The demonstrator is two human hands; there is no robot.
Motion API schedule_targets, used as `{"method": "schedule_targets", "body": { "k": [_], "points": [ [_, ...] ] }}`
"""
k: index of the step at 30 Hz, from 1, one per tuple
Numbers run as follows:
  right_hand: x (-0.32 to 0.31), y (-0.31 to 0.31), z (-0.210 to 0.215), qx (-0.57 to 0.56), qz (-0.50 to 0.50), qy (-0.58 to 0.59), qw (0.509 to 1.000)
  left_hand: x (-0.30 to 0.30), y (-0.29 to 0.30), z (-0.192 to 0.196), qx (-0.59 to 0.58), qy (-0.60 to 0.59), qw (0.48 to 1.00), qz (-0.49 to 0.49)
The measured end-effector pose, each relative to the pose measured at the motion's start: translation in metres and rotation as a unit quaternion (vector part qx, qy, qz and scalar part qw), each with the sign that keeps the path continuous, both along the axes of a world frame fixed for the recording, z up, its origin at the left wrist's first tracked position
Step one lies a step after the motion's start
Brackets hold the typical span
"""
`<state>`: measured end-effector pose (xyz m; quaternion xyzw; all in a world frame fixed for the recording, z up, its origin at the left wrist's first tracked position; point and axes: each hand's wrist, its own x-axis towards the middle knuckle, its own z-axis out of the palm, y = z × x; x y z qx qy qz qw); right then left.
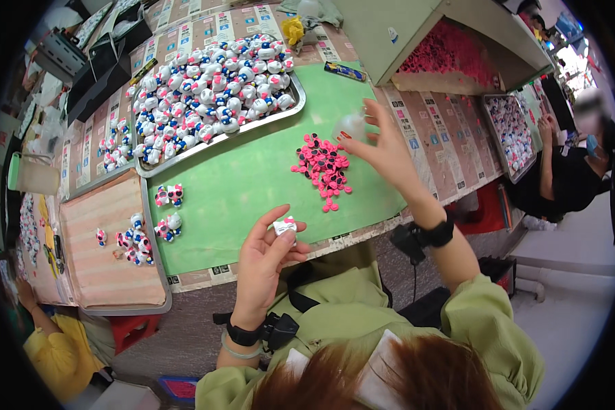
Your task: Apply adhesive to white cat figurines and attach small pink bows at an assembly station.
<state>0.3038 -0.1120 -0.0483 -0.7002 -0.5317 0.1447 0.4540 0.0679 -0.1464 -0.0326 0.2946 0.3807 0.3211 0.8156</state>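
Clamping 1 white piece [284, 226] in left hand [258, 263] over surface [232, 179]; holding right hand [387, 147] grip apart near bottle [352, 124]. Likely early: many figures [212, 82] left in metal tray [254, 126], few on tan tray [92, 206].

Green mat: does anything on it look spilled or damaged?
Nothing looks plainly spilled or damaged. The nearest to odd is the heap of small pink pieces, loose on the green mat with a few stragglers at its near edge; being mostly gathered together, it looks more like a deliberate pile than a spill.
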Motion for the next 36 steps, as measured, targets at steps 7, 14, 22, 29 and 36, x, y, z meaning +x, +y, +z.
{"method": "schedule_targets", "body": {
  "k": [7, 14, 22, 29, 36],
  "points": [
    [0.010, -0.002, 0.015, -0.108, 0.132, 0.257, 0.951, 0.008, -0.005, 0.010, 0.048, -0.014, 0.998, 0.026],
    [-0.043, -0.074, 0.064, -0.109, 0.150, 0.328, 0.926, 0.012, -0.007, 0.009, 0.069, 0.003, 0.995, 0.071],
    [-0.059, -0.086, 0.048, 0.143, 0.172, 0.181, 0.958, 0.014, -0.008, 0.009, 0.111, 0.035, 0.990, 0.082],
    [-0.059, -0.091, 0.053, 0.133, 0.172, 0.073, 0.973, 0.013, -0.009, 0.009, 0.110, 0.021, 0.990, 0.092],
    [-0.062, -0.089, 0.049, 0.138, 0.166, 0.087, 0.972, 0.011, -0.009, 0.012, 0.107, 0.021, 0.990, 0.089]
  ]
}}
